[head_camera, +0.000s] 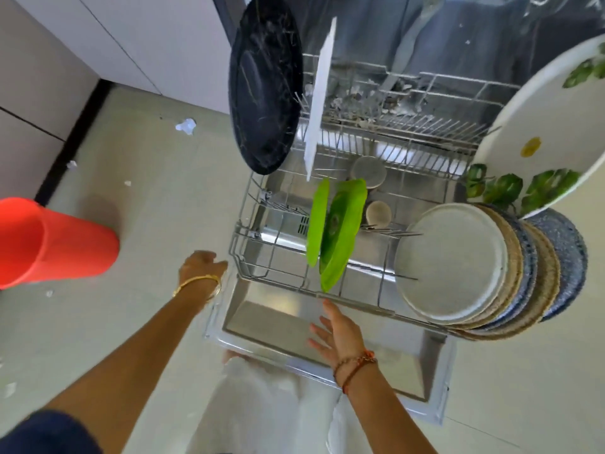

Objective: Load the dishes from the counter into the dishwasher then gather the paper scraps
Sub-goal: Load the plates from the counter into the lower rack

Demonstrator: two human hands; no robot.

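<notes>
In the pulled-out lower rack (327, 294) of the dishwasher, above the lowered door (271, 326), I see the dishes standing on edge. At the rack's far left corner: a black plate (265, 90), with a flat white board (319, 103) just beside it. Mid-rack: two green plates (340, 231), close together. At the near right corner: a grey plate (451, 263) fronting a row of beige and blue speckled plates (540, 270). Above these, at the right edge, a white plate with leaf print (540, 126) leans tilted.

My left hand (201, 265) reaches toward the rack's near left corner, fingers loosely bent and holding nothing; whether it touches the wire I cannot tell. My right hand (340, 332) hovers over the door with fingers spread, just short of the rack's front rail.

On the floor left of the door lie paper scraps (186, 126); an orange bin (55, 240) stands there too.
</notes>
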